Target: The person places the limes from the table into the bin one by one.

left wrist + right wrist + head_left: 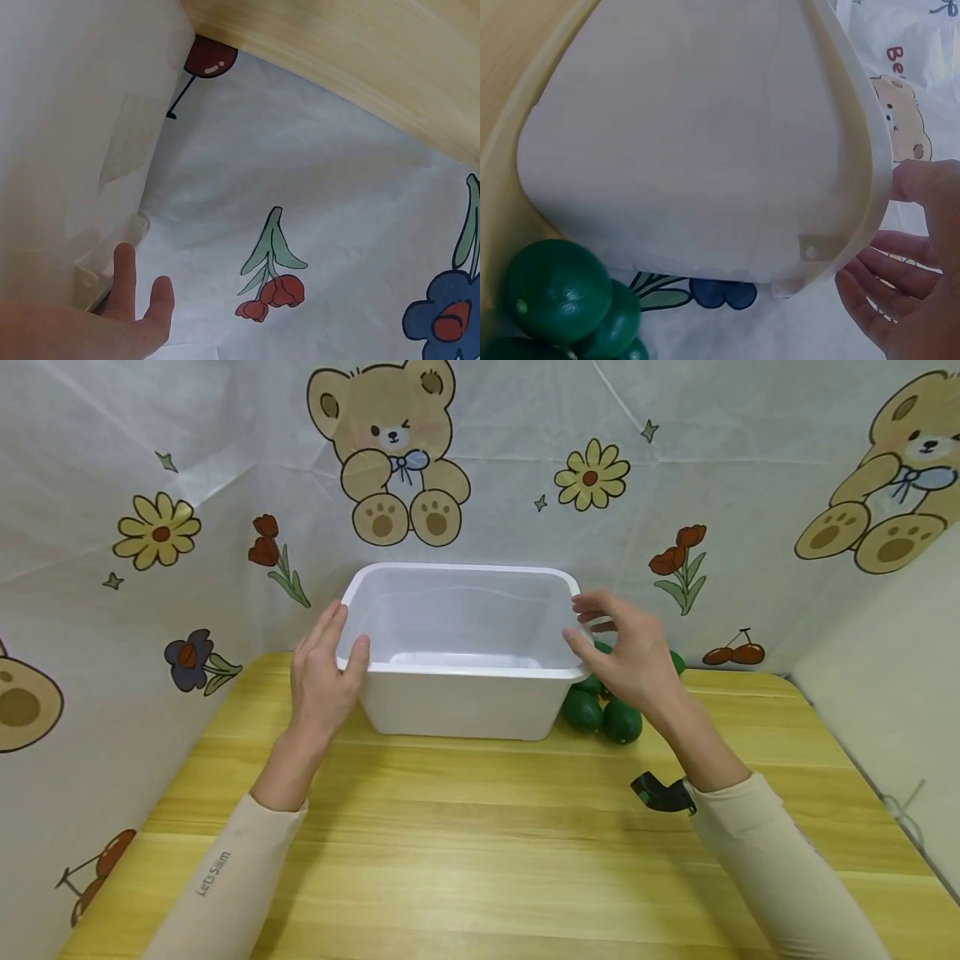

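Observation:
A white plastic tub stands on the wooden table, its open top facing up and its inside bare. My left hand is at the tub's left rim, fingers extended along the outer side and thumb near the front corner. In the left wrist view, fingers lie beside the tub's outer wall. At the right rim is my right hand, fingers loosely bent and spread from the thumb. The right wrist view shows fingertips right at the rim's corner. Several dark green, smooth round fruits sit by the tub's right side, partly hidden by the right hand.
Behind the table hangs a white cloth printed with bears and flowers, close to the tub's back. More of it covers the left side. A pale wall borders the right. A black curved piece sticks out by the right cuff.

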`<state>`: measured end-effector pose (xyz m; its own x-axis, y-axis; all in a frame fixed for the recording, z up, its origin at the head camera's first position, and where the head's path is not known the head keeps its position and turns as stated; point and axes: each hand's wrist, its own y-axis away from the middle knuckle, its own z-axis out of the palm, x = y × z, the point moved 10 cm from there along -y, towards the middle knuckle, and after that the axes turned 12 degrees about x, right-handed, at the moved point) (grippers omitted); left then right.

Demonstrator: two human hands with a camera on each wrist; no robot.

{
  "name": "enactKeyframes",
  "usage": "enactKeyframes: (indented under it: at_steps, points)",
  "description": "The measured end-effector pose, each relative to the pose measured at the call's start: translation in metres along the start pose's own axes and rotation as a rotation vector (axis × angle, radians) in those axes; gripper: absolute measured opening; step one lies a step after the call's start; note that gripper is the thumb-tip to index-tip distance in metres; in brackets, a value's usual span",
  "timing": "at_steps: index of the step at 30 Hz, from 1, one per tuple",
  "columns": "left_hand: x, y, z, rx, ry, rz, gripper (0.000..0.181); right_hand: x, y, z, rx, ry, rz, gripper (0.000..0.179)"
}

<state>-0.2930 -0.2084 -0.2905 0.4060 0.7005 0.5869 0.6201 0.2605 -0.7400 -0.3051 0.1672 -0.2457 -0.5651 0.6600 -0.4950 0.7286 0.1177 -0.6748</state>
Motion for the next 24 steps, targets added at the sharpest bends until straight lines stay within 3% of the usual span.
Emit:
enactKeyframes:
  at_steps: [7,14,24]
  points:
    - [0.001,0.0,0.0,0.006,0.001,0.009,0.063,0.022,0.011,-0.009,0.053,0.012,0.034,0.035]
    - [0.003,-0.001,-0.001,0.018,0.004,0.026,0.063,0.051,0.026,-0.018,0.082,-0.02,0.124,0.034]
    - [0.003,-0.001,-0.002,0.028,0.003,0.033,0.062,0.091,0.063,-0.003,-0.071,0.065,0.176,0.036]
